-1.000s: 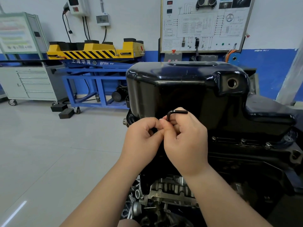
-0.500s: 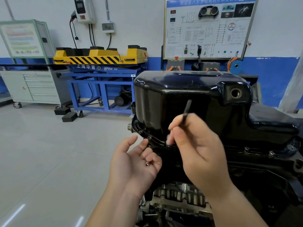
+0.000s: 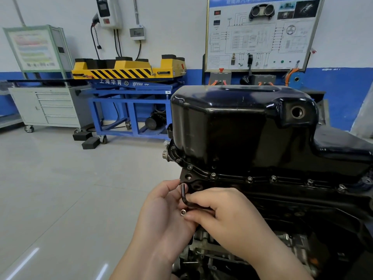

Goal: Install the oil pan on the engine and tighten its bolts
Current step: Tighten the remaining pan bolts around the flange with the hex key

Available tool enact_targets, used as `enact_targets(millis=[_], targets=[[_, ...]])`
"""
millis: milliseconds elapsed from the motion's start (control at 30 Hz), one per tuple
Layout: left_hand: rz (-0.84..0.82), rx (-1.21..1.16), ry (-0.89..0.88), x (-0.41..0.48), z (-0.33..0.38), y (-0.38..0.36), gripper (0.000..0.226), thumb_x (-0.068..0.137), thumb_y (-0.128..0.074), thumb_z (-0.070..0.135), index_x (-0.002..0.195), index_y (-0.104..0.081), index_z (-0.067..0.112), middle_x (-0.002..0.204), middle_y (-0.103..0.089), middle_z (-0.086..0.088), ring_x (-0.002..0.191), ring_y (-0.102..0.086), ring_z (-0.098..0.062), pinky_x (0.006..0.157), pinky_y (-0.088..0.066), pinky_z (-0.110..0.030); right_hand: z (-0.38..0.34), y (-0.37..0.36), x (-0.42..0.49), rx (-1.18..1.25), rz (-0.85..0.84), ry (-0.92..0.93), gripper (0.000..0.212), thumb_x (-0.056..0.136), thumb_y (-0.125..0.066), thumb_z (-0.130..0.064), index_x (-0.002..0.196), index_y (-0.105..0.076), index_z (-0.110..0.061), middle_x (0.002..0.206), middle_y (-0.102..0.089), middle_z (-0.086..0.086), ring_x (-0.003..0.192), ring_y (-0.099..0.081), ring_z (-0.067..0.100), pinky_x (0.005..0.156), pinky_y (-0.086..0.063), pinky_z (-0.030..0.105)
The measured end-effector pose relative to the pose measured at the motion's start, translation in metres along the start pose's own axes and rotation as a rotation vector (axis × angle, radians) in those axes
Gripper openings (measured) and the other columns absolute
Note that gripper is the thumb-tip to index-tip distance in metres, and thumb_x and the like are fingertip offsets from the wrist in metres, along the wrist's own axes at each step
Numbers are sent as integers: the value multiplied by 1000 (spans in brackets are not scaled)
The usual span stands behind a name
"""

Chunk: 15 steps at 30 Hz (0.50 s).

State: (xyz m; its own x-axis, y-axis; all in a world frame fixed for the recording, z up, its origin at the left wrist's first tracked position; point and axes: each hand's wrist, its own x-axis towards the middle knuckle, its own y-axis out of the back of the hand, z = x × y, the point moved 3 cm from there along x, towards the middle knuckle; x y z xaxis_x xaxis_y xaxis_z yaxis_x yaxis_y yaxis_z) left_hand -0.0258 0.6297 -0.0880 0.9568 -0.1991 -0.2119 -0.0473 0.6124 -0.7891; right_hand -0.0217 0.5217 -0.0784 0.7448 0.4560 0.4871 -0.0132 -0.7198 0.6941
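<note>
While the oil pan [image 3: 232, 128] is sitting on the engine [image 3: 282, 199], the left hand [image 3: 161, 215] is loosely cupping a bolt [image 3: 183, 212]; the right hand [image 3: 228, 217], fingers curled, is gripping a hex key [image 3: 184, 196]; the blue stand [image 3: 125, 93] is showing "上海华育".

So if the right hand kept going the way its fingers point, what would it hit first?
Probably the small bolt lying against the left hand, just ahead of the fingertips of the right hand, which grips the hex key. They look nearly touching, though depth is unclear.
</note>
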Motion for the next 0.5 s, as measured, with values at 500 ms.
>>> enact_targets(millis=[500], targets=[[-133,737,-504,-3,7,28,30,68,-69,11,95,-74,22,76,-71,-8,71,-66,-13,67,-51,-18,10,-2,-6,615,209,-215,21,83,-65,-8,80,-72,-28,68,-68,-2,66,-65,3,64,-50,12]])
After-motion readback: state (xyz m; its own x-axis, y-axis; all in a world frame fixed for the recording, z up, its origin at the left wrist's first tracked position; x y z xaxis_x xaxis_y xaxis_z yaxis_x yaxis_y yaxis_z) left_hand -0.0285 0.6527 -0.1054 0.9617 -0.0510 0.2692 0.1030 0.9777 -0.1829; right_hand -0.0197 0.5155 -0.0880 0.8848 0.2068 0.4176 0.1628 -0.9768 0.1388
